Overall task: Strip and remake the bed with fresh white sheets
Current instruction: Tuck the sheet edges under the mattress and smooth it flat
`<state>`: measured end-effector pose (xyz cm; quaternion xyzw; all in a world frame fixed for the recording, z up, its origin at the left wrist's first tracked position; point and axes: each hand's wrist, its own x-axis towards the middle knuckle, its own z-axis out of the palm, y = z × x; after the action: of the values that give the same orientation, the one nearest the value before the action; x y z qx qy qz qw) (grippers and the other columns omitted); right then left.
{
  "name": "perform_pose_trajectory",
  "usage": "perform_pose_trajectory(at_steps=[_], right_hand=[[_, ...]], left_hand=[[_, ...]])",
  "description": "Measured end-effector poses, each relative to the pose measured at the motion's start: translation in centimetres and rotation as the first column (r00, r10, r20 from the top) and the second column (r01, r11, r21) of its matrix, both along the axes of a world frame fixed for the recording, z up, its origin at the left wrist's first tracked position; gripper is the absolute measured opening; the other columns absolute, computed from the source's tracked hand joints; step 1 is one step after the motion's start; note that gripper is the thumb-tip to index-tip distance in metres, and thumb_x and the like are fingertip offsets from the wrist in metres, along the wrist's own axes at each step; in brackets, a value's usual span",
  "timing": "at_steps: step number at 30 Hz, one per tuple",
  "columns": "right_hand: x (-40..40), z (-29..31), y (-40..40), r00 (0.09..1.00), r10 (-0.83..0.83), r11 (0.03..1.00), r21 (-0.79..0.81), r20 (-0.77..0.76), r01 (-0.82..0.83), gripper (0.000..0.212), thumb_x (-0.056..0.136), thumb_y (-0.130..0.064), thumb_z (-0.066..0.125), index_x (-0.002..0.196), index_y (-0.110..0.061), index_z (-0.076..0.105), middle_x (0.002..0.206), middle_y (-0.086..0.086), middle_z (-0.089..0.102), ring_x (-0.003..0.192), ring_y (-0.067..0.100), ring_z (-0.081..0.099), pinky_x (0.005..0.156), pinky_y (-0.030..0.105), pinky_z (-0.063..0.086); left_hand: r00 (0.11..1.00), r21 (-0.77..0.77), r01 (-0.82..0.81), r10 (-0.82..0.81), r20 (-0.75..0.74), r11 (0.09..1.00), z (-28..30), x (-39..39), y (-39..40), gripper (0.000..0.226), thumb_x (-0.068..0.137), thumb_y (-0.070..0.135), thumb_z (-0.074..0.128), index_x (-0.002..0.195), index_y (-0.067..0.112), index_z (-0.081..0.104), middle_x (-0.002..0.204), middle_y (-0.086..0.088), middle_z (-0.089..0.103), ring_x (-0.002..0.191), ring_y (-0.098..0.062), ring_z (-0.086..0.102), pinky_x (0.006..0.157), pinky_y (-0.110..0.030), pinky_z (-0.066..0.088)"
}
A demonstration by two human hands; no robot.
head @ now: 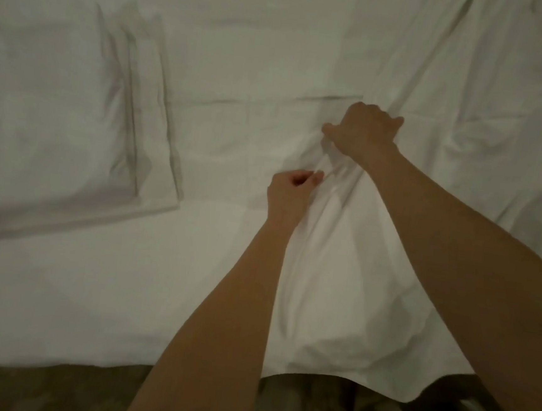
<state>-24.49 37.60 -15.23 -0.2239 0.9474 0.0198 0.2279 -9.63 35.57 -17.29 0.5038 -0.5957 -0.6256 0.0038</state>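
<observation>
The bed [59, 285] filled nearly the whole view, all in white. Over its right half lay the loose white sheet [431, 153], rumpled, one long ridge running away to the far right corner and its near edge hanging off the bedside. At the left, a pillow [57, 121] sat flat on the bed. Mid-frame, the right hand [365, 128] was clenched around a bunch of that sheet. Just nearer, the left hand [289, 190] pinched a fold of it between thumb and fingertips.
</observation>
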Motion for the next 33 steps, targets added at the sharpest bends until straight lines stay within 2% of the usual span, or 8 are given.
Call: perform_pose_trajectory(at_steps=[6,11,17,20,23,25,29,33], right_hand=[[-1.8,0.0,0.8,0.970,-0.237,0.961,-0.135,0.043,0.241,0.039,0.092,-0.027,0.049,0.120,0.000,0.057,0.127,0.021,0.056,0.119,0.037,0.052,0.098,0.039,0.040],[-1.1,0.3,-6.9,0.971,-0.191,0.853,-0.465,0.146,0.238,0.035,0.099,-0.018,0.037,0.113,0.004,0.059,0.121,0.023,0.060,0.113,0.033,0.055,0.088,0.035,0.037],[2.3,-0.2,-12.5,0.982,0.068,0.898,-0.439,0.178,0.017,0.029,0.101,-0.013,0.036,0.117,0.001,0.056,0.129,0.019,0.055,0.120,0.031,0.051,0.092,0.032,0.033],[4.5,-2.3,-11.2,0.956,0.106,0.880,-0.474,0.273,0.038,0.019,0.094,-0.011,0.046,0.107,-0.009,0.059,0.108,0.008,0.062,0.102,0.023,0.056,0.088,0.031,0.041],[5.5,-3.1,-8.7,0.852,0.016,0.742,-0.577,0.523,0.340,0.012,0.089,-0.007,0.056,0.097,-0.015,0.059,0.092,0.002,0.061,0.084,0.016,0.057,0.084,0.034,0.049],[6.8,-3.0,-6.3,0.789,0.015,0.714,-0.559,0.614,0.421,0.016,0.087,-0.003,0.056,0.096,-0.016,0.060,0.084,0.006,0.064,0.071,0.016,0.059,0.069,0.031,0.051],[11.9,-2.7,-0.4,0.599,0.004,0.677,-0.443,0.801,0.588,0.015,0.094,0.003,0.049,0.102,-0.007,0.058,0.073,0.008,0.064,0.051,0.005,0.062,0.047,0.016,0.044],[16.1,-1.6,5.3,0.399,-0.081,0.618,-0.267,0.914,0.739,0.020,0.096,0.001,0.048,0.112,-0.001,0.059,0.083,0.007,0.069,0.061,0.003,0.068,0.057,0.015,0.047]], left_hand=[[1.000,0.007,-0.023,0.024,-0.019,1.000,0.1,0.1,-0.1,0.022,0.087,0.028,0.069,0.097,0.009,0.076,0.081,0.004,0.068,0.075,-0.006,0.061,0.072,-0.016,0.046],[0.970,0.071,-0.222,0.227,-0.083,0.973,1.0,0.5,-3.7,0.014,0.088,0.027,0.069,0.090,0.015,0.075,0.073,0.009,0.067,0.074,-0.009,0.063,0.076,-0.027,0.052],[0.944,0.043,-0.327,0.328,-0.035,0.944,-0.1,3.4,-8.5,0.013,0.080,0.031,0.074,0.084,0.018,0.076,0.081,-0.002,0.073,0.083,-0.022,0.069,0.084,-0.041,0.057],[0.977,0.109,-0.207,0.200,0.069,0.972,-0.8,6.0,-7.4,0.013,0.075,0.031,0.077,0.083,0.021,0.075,0.081,-0.004,0.074,0.079,-0.024,0.070,0.082,-0.042,0.058],[0.990,0.223,-0.055,0.024,0.138,0.973,-1.0,8.5,-5.2,0.015,0.083,0.026,0.074,0.078,0.012,0.071,0.074,-0.005,0.070,0.069,-0.021,0.066,0.069,-0.037,0.057],[0.989,0.308,-0.089,0.048,0.139,0.947,-0.9,10.2,-4.2,0.015,0.087,0.022,0.070,0.082,0.009,0.071,0.083,-0.013,0.070,0.074,-0.024,0.066,0.075,-0.043,0.058],[0.983,0.409,-0.144,0.081,0.167,0.901,-0.2,14.0,-2.8,0.016,0.091,0.022,0.065,0.096,0.008,0.069,0.095,-0.013,0.072,0.079,-0.020,0.069,0.067,-0.025,0.059],[0.969,0.432,-0.139,0.033,0.243,0.891,0.7,17.8,-0.1,0.023,0.087,0.022,0.069,0.104,0.007,0.069,0.097,-0.008,0.074,0.088,-0.021,0.072,0.071,-0.027,0.058]])
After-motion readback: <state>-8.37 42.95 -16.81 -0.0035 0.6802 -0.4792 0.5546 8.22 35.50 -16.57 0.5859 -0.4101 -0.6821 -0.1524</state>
